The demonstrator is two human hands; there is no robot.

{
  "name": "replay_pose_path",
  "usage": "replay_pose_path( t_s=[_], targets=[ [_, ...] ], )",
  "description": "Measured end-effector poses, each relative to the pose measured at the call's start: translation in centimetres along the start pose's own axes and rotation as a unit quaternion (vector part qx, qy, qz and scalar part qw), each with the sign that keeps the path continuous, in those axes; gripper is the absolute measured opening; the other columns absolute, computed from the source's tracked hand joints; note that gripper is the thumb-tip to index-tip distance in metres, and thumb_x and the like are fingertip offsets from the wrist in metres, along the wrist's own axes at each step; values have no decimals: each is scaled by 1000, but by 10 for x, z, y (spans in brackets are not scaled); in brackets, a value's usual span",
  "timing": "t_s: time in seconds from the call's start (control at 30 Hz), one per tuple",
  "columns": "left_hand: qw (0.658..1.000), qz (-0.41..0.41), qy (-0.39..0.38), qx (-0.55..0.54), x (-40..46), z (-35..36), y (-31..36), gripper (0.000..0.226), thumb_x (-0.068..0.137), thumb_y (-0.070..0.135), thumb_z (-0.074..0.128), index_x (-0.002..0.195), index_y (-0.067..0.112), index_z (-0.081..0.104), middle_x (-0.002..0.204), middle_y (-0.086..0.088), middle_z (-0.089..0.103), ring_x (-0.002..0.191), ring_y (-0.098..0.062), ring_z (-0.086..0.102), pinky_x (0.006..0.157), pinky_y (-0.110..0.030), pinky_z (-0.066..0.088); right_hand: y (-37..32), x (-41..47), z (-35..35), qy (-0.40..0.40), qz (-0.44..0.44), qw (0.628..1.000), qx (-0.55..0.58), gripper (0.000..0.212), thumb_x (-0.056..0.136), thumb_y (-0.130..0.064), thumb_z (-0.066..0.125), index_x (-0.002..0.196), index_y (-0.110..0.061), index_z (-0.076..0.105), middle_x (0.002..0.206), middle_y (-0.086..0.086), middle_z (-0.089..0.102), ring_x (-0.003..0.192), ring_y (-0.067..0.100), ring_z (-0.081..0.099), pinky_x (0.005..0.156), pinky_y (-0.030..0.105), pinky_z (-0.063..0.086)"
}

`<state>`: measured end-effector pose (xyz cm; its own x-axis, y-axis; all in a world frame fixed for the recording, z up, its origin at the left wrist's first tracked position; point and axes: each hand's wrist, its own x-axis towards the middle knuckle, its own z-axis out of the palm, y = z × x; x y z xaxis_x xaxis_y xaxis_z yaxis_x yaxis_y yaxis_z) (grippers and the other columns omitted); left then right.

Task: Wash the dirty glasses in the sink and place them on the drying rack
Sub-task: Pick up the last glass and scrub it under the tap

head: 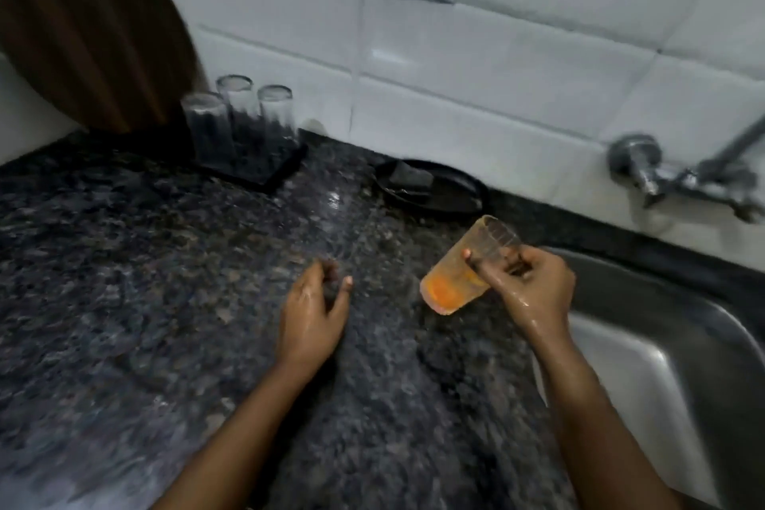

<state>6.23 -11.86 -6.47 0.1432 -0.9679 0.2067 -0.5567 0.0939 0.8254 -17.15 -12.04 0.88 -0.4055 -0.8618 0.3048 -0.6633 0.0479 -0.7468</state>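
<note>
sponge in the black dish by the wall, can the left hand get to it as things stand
Probably yes. The left hand is empty, fingers loosely curled over bare counter, and nothing stands between it and the sponge in its black dish. The right hand, holding the orange-stained glass, sits off to the side.

The dark surface (145,282) lies open in front of the left hand (312,313), bare up to the rack (265,170) by the wall. Three upturned glasses (238,116) fill the rack's left part; its right part is free. A black dish (434,188) sits between rack and sink (662,344). The tap (683,178) juts out over the sink.
</note>
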Motion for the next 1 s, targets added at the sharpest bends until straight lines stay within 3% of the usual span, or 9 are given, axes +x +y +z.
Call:
replay_pose_path(
  t_s=[0.1,0.23,0.33,0.47,0.53,0.63,0.77,0.87,1.0],
  targets=[
    [999,5,-39,-31,-21,43,37,23,88,21,60,103,5,61,101,-5,68,91,-14,62,77,-16,42,44,-8,-59,32,37,999,20,43,60,-39,84,52,-7,58,47,3,52,50,9,45,55,28,40],
    [994,3,-93,-56,-46,111,88,15,88,21,60,97,9,64,86,-3,69,78,-15,64,72,-28,51,109,-5,-136,94,94,991,0,45,52,-47,85,53,-9,62,48,-1,55,50,5,47,58,26,44],
    [989,12,-133,-66,-64,168,129,6,88,18,60,88,14,64,78,-3,69,70,-16,66,66,-27,51,161,7,-179,115,129,985,-4,44,48,-46,87,42,-21,51,35,-11,47,38,-1,45,50,21,38],
    [986,16,-142,-88,-64,231,182,28,94,24,51,76,9,66,71,-6,72,62,-10,66,66,-29,53,222,24,-207,110,113,986,52,52,40,-56,83,47,-16,51,39,-9,51,40,3,44,52,33,46],
    [978,-15,-161,-134,-50,256,209,37,96,31,44,69,15,64,65,-3,68,53,-7,64,61,-24,53,230,33,-214,86,92,992,28,51,44,-48,87,52,-11,52,45,-5,51,46,13,47,55,32,46],
    [975,-50,-162,-146,-11,292,250,49,97,42,35,65,15,60,70,-12,67,64,-23,64,69,-29,51,231,45,-226,44,56,997,9,47,46,-41,90,57,-16,51,50,-7,52,49,12,50,52,24,40],
    [991,-64,-121,2,38,310,300,76,93,59,22,100,-6,63,107,-23,63,104,-36,58,92,-39,45,227,60,-225,-25,22,997,64,48,44,-41,90,66,-29,48,72,-7,65,69,12,63,60,30,51],
    [991,-60,-102,67,55,315,325,84,90,66,18,104,-6,59,105,-22,61,103,-38,56,80,-39,41,218,69,-222,-50,-5,995,81,51,46,-42,88,75,-32,48,82,-9,65,78,10,64,66,32,55],
    [991,-62,-99,68,65,319,330,78,90,65,16,87,-1,56,87,-18,55,82,-32,55,68,-36,40,216,83,-217,-61,-8,995,82,54,45,-48,86,80,-29,50,83,-10,66,78,8,64,68,35,56]
  ],
)
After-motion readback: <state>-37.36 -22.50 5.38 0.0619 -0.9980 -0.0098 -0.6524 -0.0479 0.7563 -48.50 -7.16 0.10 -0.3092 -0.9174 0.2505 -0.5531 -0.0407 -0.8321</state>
